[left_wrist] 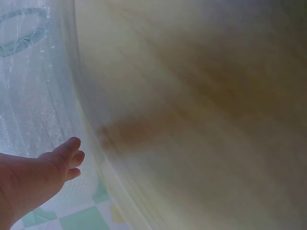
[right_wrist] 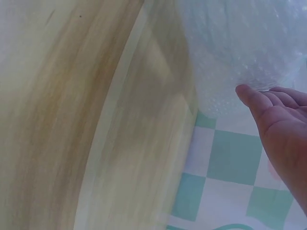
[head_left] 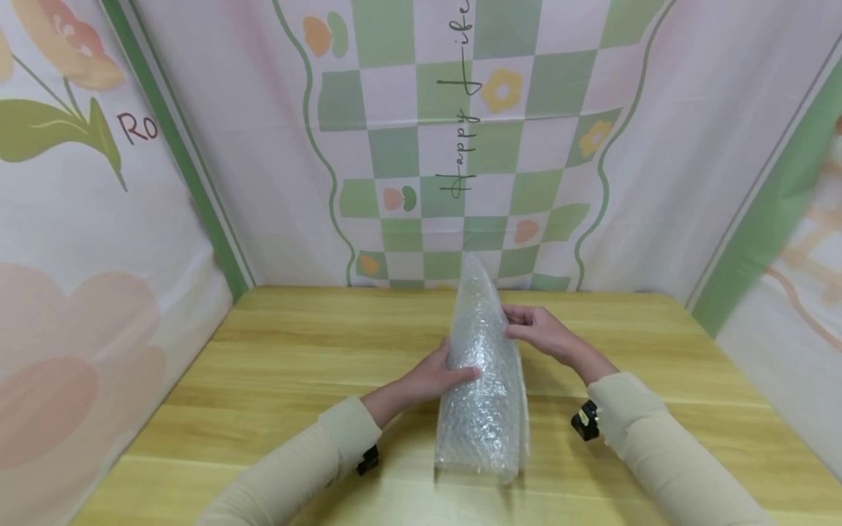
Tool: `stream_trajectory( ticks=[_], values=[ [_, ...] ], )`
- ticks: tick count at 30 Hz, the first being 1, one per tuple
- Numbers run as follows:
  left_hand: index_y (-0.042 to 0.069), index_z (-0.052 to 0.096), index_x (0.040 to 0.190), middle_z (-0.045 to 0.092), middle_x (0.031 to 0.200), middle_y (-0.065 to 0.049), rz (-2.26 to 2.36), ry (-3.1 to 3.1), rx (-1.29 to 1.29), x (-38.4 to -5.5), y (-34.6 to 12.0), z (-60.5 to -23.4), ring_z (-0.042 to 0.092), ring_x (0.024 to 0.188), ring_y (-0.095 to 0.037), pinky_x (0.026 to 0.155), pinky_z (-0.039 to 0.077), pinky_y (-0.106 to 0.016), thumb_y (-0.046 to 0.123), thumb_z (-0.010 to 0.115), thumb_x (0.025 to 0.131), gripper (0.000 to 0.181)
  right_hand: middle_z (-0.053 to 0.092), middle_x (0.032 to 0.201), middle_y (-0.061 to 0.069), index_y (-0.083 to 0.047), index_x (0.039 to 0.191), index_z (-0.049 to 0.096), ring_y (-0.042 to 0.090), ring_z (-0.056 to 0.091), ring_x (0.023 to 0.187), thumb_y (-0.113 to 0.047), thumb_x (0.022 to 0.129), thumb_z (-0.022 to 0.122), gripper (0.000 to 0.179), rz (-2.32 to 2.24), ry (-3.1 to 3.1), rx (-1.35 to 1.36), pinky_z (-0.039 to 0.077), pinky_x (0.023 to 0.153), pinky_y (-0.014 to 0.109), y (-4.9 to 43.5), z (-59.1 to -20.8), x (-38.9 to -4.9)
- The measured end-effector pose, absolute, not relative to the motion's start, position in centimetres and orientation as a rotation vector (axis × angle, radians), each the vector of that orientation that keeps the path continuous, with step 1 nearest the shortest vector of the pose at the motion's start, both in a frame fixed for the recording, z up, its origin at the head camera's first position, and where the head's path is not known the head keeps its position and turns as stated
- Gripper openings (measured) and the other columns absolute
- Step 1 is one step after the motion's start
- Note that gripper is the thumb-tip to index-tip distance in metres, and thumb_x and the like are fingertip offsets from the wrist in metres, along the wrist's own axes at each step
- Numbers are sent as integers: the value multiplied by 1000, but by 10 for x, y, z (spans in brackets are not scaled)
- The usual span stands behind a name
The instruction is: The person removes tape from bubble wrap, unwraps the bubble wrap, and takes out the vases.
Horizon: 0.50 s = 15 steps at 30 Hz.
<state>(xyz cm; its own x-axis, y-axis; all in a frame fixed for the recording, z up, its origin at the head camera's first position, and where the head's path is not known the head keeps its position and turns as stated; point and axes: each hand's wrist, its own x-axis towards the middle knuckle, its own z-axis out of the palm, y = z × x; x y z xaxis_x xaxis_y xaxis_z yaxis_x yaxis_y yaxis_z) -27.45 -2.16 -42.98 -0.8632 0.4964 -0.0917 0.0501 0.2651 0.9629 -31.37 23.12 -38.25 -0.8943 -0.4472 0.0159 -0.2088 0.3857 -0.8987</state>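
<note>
A folded piece of clear bubble wrap point(head_left: 479, 409) stands over the middle of the table, narrowing to a point at its top, with a second layer along its right edge. My left hand point(head_left: 434, 376) grips its left side, thumb across the front and the other fingers mostly hidden behind. At the upper right edge, my right hand point(head_left: 536, 329) pinches the wrap between thumb and fingers. The right wrist view has this hand point(right_wrist: 283, 124) at the wrap's edge. In the left wrist view a pale teal oval outline point(left_wrist: 24, 31) shows on the wrap.
The light wood table point(head_left: 316, 329) extends to both sides. A patterned curtain point(head_left: 401, 153) hangs behind it, with printed cloth point(head_left: 85, 307) along the left and more cloth point(head_left: 789, 314) along the right. A small black device point(head_left: 585, 420) sits below the right sleeve.
</note>
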Motion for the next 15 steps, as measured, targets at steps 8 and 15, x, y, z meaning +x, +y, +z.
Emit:
stream_trajectory(
  ticks=[8, 15],
  values=[
    [4, 7, 160, 43, 146, -23, 1634, 2157, 496, -273, -22, -429, 55, 121, -35, 97, 49, -46, 38, 70, 93, 98, 32, 152, 30, 13, 149, 27, 45, 36, 136, -15, 97, 61, 68, -1528, 2413, -592, 31, 111, 52, 234, -385, -313],
    [6, 7, 160, 43, 146, -23, 1650, 2143, 499, -275, -22, -431, 56, 119, -35, 95, 51, -46, 38, 70, 93, 97, 29, 153, 30, 14, 149, 26, 45, 30, 139, -17, 97, 63, 71, -1517, 2429, -594, 29, 112, 51, 233, -383, -313]
  ],
)
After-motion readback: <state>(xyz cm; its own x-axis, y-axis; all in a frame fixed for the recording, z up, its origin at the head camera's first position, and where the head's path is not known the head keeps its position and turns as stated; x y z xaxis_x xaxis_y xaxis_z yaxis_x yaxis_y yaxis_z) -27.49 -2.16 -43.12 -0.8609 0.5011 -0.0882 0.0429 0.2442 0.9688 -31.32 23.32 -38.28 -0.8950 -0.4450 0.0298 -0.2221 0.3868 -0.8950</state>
